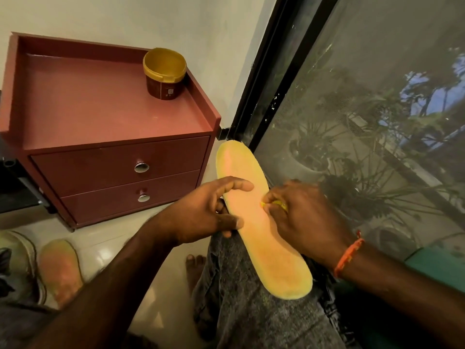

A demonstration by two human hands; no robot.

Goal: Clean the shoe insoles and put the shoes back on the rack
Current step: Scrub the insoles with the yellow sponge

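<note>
Insole on lap, both hands on it.
Left hand grip: thumb and fingers clamp the yellow insole edge. Right hand grip: pinches a small yellow item against the insole surface. Second insole on the floor, beside a shoe.

Home: drawer cabinet, tiled floor, screened window.

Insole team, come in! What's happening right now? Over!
Left hand grips yellow insole on the knee. Right hand rubs it with a small yellow scrubber. Second insole waits on floor. Nothing in the way.
</note>
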